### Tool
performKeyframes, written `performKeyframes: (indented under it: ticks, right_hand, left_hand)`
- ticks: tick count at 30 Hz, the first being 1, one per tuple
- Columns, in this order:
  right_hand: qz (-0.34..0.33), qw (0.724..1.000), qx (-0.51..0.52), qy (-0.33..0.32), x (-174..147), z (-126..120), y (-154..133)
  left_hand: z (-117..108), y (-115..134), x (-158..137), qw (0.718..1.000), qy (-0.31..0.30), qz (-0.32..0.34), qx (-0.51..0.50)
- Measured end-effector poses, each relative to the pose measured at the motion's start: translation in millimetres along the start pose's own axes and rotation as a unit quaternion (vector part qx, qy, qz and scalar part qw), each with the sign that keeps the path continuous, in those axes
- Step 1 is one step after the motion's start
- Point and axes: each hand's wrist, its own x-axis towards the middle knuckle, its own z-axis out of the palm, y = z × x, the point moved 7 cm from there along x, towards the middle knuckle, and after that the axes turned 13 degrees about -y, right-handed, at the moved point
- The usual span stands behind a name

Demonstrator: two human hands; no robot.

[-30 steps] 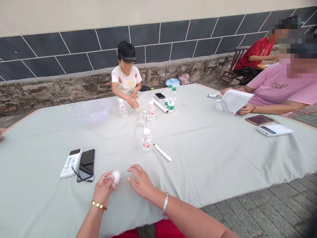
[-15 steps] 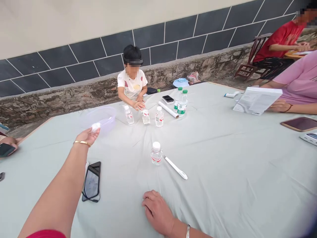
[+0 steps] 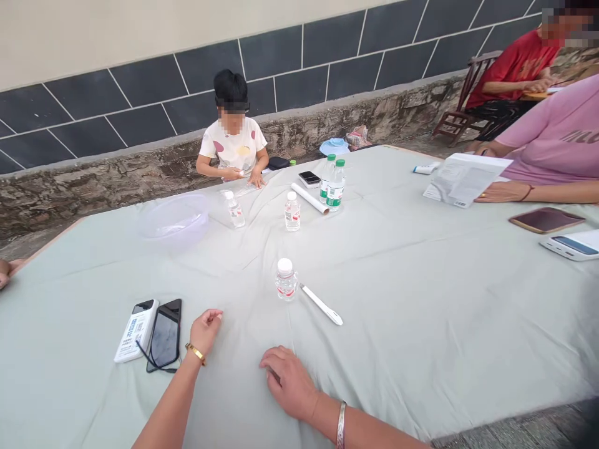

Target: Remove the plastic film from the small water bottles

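My left hand [image 3: 206, 330] is above the tablecloth, to the right of a black phone [image 3: 165, 333]. Its fingers are curled and pressed together at the tips; whatever they hold, if anything, is hidden. Resting on the cloth, my right hand [image 3: 289, 380] has loosely bent fingers, a gap beside the thumb and nothing visible in it. Ahead of both hands stands a small clear bottle [image 3: 286, 280] with a white cap. A white pen-like tool [image 3: 321, 305] lies diagonally beside it.
A power bank [image 3: 136, 330] lies beside the phone. Across the table are a translucent basin [image 3: 175, 218], small bottles [image 3: 292, 212], a paper roll [image 3: 309, 198] and green-capped bottles [image 3: 335, 187]. A person [image 3: 234, 137] sits opposite. Another in pink [image 3: 552, 137] holds a white box [image 3: 465, 179].
My left hand has drawn back from the basin toward me, and the white wad it held no longer shows. My right hand stays put. The person opposite has lifted a bottle from the cloth.
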Motion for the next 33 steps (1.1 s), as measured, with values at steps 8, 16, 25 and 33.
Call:
performKeyframes:
  ticks: [8, 16, 25, 33]
  right_hand:
    - [0.199, 0.939, 0.15, 0.235, 24.3, -84.3, 61.5]
    - [0.248, 0.935, 0.102, 0.234, 110.4, -109.8, 82.0]
    - [0.28, 0.918, 0.119, 0.254, 220.0, -173.0, 119.0]
    - [0.293, 0.895, 0.159, 0.296, 256.5, -199.3, 143.1]
  left_hand:
    - [25.5, -39.2, -87.9, 0.907, -0.029, 0.105, 0.406]
    - [36.1, -44.0, -90.0, 0.898, -0.043, 0.089, 0.43]
    - [44.5, -61.7, -87.4, 0.858, -0.053, 0.062, 0.508]
    - [49.2, -54.7, -100.1, 0.803, 0.051, 0.152, 0.574]
